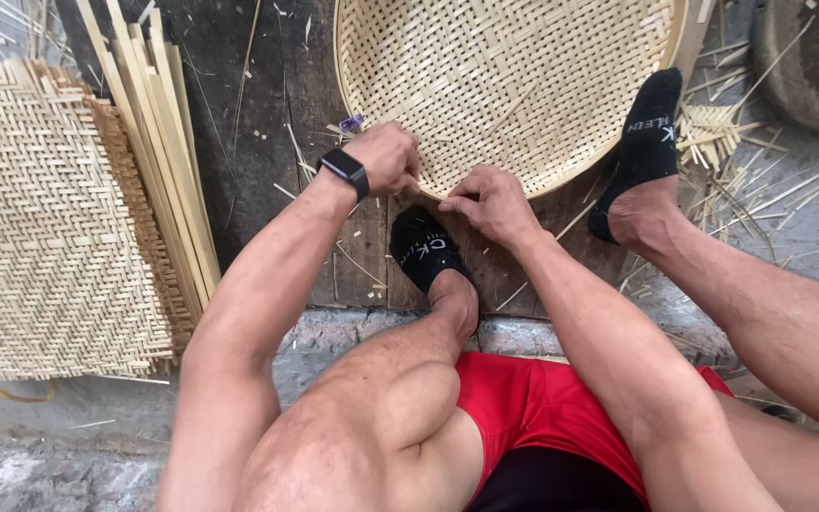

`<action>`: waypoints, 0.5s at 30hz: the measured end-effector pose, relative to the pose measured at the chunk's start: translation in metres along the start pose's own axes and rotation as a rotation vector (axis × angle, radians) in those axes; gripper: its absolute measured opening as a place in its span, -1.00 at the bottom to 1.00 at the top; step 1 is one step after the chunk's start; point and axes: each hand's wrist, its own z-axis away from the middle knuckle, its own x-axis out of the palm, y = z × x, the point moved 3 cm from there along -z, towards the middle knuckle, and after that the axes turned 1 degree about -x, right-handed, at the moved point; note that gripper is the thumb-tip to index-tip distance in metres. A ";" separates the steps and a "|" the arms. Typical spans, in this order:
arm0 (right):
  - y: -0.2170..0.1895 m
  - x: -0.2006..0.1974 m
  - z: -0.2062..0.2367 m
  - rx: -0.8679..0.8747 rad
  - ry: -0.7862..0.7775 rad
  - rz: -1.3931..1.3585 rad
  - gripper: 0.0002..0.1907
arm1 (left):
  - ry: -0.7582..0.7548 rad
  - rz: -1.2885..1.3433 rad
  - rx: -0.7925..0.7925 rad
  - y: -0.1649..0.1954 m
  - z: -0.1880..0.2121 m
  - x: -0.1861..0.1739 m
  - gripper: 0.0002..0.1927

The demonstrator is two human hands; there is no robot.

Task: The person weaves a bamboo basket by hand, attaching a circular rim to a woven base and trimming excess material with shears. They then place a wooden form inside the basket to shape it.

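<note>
On dark wooden boards in the middle of the scene lies a round woven tray (523,57) — a shallow bamboo piece, pale yellow, its flat strips plaited in a tight over-and-under pattern and bound by a smooth curved rim. Its far part runs out of the top of the view; its near edge sits just beyond the person's feet. Nothing rests inside it; only the bare weave shows.

Both hands meet at that near rim. The left hand (386,156), a black watch (344,172) on its wrist, is curled with fingers together and pressed against the rim, the thumb tucked toward the edge. The right hand (490,201) lies just beside it, fingers bent and pinched together at the rim; whether a loose strip is caught between them cannot be told.

Below the hands, the left foot in a black sock (426,248) rests on the boards, toes almost at the tray's edge. The right foot (645,142), also in a black sock, presses against the tray's right side.

To the left lies a flat woven mat (40,228) with ragged, untrimmed edges, and beside it a bundle of long bamboo strips (158,142) pointing far and near. Shavings and short offcuts (722,142) litter the ground at the right — near a dark round basket (812,62) in the far right corner.
</note>
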 end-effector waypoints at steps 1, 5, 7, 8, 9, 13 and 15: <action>-0.001 -0.003 0.003 -0.028 0.018 0.054 -0.81 | -0.065 0.008 -0.083 0.000 0.000 -0.002 -0.75; -0.002 -0.020 0.013 -0.167 0.041 0.321 -0.73 | 0.084 -0.208 -0.002 0.016 0.025 -0.011 -0.65; 0.003 -0.024 0.018 -0.003 0.072 0.303 -0.72 | 0.687 -0.546 0.262 0.036 0.058 -0.010 -0.61; 0.006 -0.026 0.020 0.084 0.093 0.296 -0.71 | 0.721 -0.276 0.122 0.035 0.067 -0.002 -0.59; 0.007 -0.026 0.020 0.060 0.114 0.288 -0.72 | 0.749 -0.004 -0.019 0.032 0.076 0.010 -0.57; 0.011 -0.026 0.018 0.075 0.124 0.234 -0.71 | 0.632 1.490 -0.626 -0.001 0.057 0.064 -0.35; 0.014 -0.027 0.013 0.119 0.109 0.187 -0.68 | 0.700 1.563 -0.547 -0.008 0.041 0.074 -0.51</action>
